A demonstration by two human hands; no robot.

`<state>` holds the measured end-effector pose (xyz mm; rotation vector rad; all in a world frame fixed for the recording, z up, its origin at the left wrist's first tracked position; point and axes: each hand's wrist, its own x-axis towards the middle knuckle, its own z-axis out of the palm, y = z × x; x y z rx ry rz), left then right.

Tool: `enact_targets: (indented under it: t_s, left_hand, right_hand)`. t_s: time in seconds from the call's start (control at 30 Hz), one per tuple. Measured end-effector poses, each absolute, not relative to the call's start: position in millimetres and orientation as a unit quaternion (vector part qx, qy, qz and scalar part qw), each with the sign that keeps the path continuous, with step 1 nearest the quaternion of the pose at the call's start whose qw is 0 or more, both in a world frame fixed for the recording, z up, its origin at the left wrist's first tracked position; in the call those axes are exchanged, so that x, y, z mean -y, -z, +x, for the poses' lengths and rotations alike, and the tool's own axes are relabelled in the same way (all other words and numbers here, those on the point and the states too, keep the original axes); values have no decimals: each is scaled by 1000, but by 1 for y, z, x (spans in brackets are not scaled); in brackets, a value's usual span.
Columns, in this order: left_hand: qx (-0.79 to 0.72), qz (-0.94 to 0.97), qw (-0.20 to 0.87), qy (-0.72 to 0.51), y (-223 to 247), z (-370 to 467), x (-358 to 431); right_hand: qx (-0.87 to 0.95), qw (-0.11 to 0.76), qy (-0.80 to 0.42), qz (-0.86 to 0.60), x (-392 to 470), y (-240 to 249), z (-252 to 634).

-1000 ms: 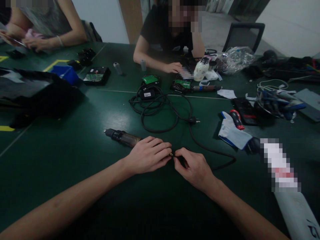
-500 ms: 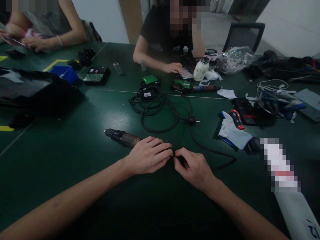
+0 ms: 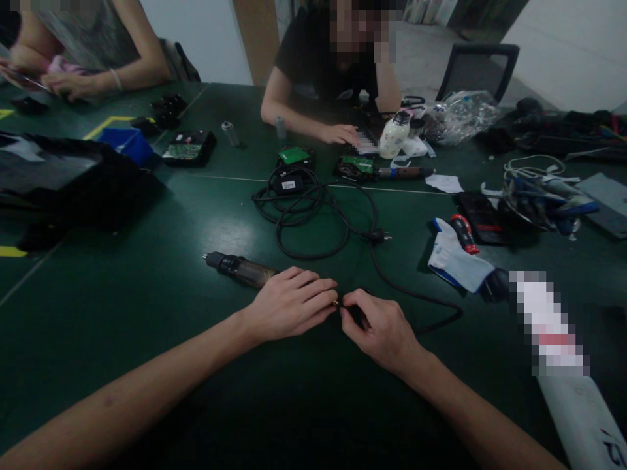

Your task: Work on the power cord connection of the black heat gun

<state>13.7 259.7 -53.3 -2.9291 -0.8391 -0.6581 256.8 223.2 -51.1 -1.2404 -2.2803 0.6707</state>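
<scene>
My left hand (image 3: 296, 303) is closed over the rear part of a dark electric screwdriver (image 3: 247, 271), which lies on the green table (image 3: 186, 365) with its tip to the left. Facing it, my right hand (image 3: 379, 323) has thumb and index finger pinched at a small dark piece by the driver's rear end. A tiny brass-coloured bit (image 3: 336, 303) shows between the two hands. What exactly the right fingers grip is too small to tell. A black cable (image 3: 416, 297) runs out beside my right hand.
A coiled cable with an adapter (image 3: 289, 185) and a plug (image 3: 379, 236) lies ahead. Glove (image 3: 458, 261), red-black screwdriver (image 3: 464, 234) and white packet (image 3: 553, 326) are at right. Circuit-board units (image 3: 294, 156) stand farther back. A person (image 3: 313, 78) sits opposite, another (image 3: 98, 52) at upper left.
Both hands stay in nearly the same place. The brass-coloured bit between them shows a little more clearly.
</scene>
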Motion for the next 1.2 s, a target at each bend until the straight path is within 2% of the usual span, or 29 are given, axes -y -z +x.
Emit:
enact_targets:
  t_s: [1.2]
  left_hand:
    - [268, -940, 8, 210, 54, 14, -260]
  right_hand:
    - [829, 216, -242, -455, -223, 50, 257]
